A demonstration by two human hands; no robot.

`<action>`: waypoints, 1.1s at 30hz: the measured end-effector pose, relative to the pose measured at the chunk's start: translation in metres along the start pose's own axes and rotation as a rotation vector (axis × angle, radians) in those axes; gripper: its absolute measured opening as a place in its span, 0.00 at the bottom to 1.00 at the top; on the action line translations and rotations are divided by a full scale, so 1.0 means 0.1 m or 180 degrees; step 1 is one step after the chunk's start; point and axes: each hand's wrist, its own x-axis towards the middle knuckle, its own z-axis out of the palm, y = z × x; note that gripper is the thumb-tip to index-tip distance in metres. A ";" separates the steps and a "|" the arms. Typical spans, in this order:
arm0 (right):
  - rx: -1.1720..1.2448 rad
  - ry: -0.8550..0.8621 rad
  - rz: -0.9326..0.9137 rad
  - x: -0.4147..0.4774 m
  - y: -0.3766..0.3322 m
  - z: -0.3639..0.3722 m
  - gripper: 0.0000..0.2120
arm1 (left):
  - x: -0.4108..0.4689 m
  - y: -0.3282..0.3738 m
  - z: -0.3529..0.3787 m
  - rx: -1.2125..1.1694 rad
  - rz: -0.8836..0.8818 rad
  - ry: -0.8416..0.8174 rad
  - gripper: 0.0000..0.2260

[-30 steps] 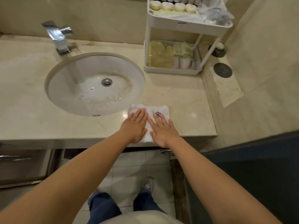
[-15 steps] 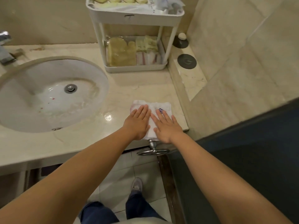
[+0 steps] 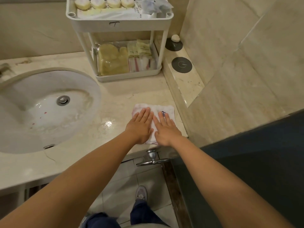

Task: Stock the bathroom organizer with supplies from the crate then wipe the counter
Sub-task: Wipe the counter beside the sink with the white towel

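floor [image 3: 125, 183]: tiled, nearest of all; one grey shoe [image 3: 141, 193] and dark trouser legs stand on it.
towel ring [image 3: 153, 159]: chrome, under the desk's near edge, just below the hands.
left hand [image 3: 139, 125]: open and flat, fingers straight and together, palm down on the left half of the cloth.
right hand [image 3: 166, 129]: also flat, fingers slightly spread, pressing the right half; the two hands lie side by side, almost touching.
cloth [image 3: 155, 107]: white, folded, a blue mark by the right fingers; it lies on the desk's near right corner.
desk [image 3: 115, 97]: beige marble, with a wet sheen just left of the cloth.
sink [image 3: 41, 116]: oval basin set in the desk on the left, metal drain [image 3: 63, 100], a few reddish specks.
organizer [image 3: 120, 25]: white two-tier rack at the far edge, right of the sink; the lower tray holds yellowish packets and sachets, the top tray four pale round soaps [image 3: 102, 3] and wrapped items.
ledge [image 3: 189, 86]: raised, right of the organizer, carrying two dark discs [image 3: 181, 65].
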 end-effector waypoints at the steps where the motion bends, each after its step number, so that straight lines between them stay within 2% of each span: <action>1: -0.0020 -0.0040 -0.0003 0.04 0.03 -0.05 0.34 | 0.04 0.00 -0.02 -0.0031 -0.0037 -0.0007 0.30; 13: -0.0269 -0.0083 -0.0054 0.44 0.25 -0.44 0.31 | 0.51 0.07 -0.22 -0.0380 -0.0416 -0.0054 0.31; 25: -0.0313 0.0015 0.0004 0.59 0.28 -0.50 0.30 | 0.63 -0.03 -0.34 -0.0329 -0.0347 -0.0090 0.32; 33: -0.0166 0.0090 0.0240 0.45 0.18 -0.43 0.38 | 0.47 -0.03 -0.30 -0.0152 -0.0316 0.0146 0.31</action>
